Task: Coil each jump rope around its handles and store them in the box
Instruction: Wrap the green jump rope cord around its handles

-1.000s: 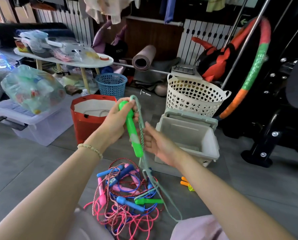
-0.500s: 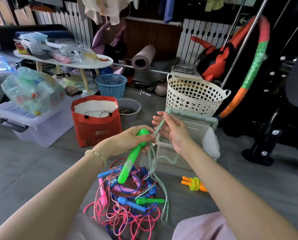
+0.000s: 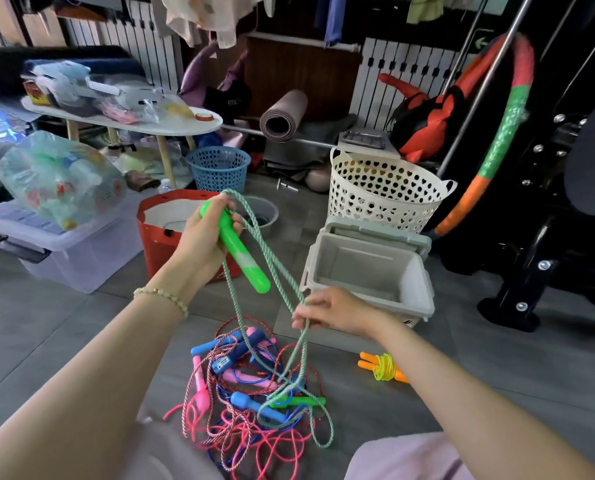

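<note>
currently in hand: green jump rope (image 3: 278, 278), held up between both hands, above the pile on the floor
left hand (image 3: 202, 244): fingers curled tight round the upper end of the green handle (image 3: 245, 259), which tilts down to the right; a beaded bracelet (image 3: 161, 298) sits on the wrist
right hand (image 3: 335, 310): lower and to the right, pinching the rope's strands between thumb and fingertips
rope path: loops over the handle top, runs down through the right hand to the second green handle (image 3: 299, 400) on the floor
box (image 3: 419, 289): grey, lid open, just behind the right hand
pile (image 3: 240, 410): tangled pink, blue and red ropes between the forearms
coiled rope (image 3: 384, 370): orange handles, yellow cord, on the floor near the box
writing: pale print on a dark cloth (image 3: 234, 100) at the back, too small to read
</note>
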